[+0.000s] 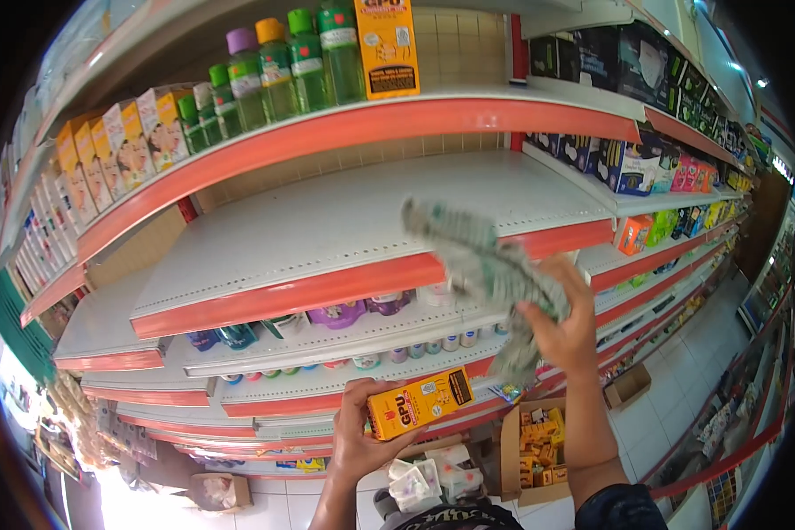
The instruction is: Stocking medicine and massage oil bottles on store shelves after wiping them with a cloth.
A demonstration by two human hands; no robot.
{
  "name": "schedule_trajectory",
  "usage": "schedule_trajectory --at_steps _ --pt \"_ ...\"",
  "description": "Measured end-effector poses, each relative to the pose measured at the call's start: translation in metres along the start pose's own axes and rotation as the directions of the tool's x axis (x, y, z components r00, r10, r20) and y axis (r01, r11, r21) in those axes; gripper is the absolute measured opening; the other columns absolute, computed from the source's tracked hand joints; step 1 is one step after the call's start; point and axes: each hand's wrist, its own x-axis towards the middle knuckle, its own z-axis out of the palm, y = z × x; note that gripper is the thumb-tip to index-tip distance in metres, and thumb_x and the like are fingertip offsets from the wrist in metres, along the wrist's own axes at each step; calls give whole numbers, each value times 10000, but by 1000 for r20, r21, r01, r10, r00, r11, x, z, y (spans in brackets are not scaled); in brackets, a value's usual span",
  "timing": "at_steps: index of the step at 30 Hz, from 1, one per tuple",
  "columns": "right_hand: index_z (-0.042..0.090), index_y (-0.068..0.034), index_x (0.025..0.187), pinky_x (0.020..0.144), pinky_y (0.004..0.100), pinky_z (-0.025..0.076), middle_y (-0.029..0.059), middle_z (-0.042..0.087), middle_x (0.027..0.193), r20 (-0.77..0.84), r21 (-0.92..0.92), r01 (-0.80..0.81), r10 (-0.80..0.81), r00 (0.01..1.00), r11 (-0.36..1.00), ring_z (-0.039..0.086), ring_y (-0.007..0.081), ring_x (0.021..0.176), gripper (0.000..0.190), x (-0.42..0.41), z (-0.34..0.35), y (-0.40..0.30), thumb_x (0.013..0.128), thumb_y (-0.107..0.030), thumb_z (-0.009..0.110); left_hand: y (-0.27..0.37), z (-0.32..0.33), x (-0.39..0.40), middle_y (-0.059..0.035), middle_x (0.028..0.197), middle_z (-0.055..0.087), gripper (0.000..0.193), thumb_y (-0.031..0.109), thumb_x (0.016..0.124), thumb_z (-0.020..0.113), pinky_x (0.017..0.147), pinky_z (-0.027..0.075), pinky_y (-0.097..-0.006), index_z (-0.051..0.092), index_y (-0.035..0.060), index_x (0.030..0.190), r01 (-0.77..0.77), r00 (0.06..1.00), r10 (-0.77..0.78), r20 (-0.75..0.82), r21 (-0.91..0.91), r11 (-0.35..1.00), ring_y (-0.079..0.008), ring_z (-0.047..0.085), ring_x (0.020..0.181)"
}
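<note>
My left hand (364,430) grips a yellow-orange GPU liniment oil box (421,404) by its lower end, tilted in front of the lower shelves. A crumpled grey-green cloth (490,271), blurred, is pinched in my right hand (563,318), which is raised before the front edge of a white metal shelf (344,212) with a red strip. On the shelf above stand green bottles (305,63) with green, orange and purple caps. An upright orange GPU box (387,53) is at the right end of that row, and several yellow boxes (126,142) line up at its left.
Below, an open carton (510,457) holds small yellow-orange boxes, beside white packs (414,480). Another carton (222,493) lies on the tiled floor at left, and one more (628,386) at right. Purple packs (336,313) sit on a lower shelf. Stocked shelves (676,225) run off to the right.
</note>
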Motion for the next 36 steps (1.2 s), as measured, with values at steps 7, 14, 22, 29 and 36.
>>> schedule_trajectory --at_steps 7,14,22,29,36 --pt "596 -24 1105 857 411 448 136 554 1030 229 -376 110 -23 973 920 553 309 989 371 114 0 100 791 -184 710 60 -35 85 -179 1219 519 728 87 589 891 950 489 -378 511 31 1207 -370 917 383 116 -116 922 -238 554 1106" --pt "541 -44 1175 810 309 499 119 528 1207 326 511 -3 -190 926 860 582 175 998 357 67 5 -1 846 -120 659 102 -59 173 -202 1434 376 620 37 716 768 1048 384 -423 493 56 1272 -372 906 417 -71 -601 707 -273 467 1250" --pt "406 -19 1264 768 255 485 113 528 1166 94 650 9 -92 991 760 571 103 839 497 92 20 -36 829 -14 646 169 -47 253 -129 1315 446 550 39 856 632 992 432 -386 412 76 1358 -270 905 412 108 -603 751 -228 507 1185" --pt "473 -23 1153 649 282 480 135 675 951 -194 336 238 -181 964 911 616 149 703 392 182 38 -20 811 -47 664 183 -56 331 -151 1281 518 499 124 861 693 907 486 -306 443 30 1283 -641 768 635 -85 -107 760 -178 574 1072" --pt "476 -17 1106 594 319 482 119 675 912 -183 122 240 -216 959 963 607 178 680 363 203 51 0 809 -79 676 180 -65 351 -82 1223 594 426 146 844 709 834 515 -291 547 61 1229 -620 751 659 38 383 684 -157 583 1025"
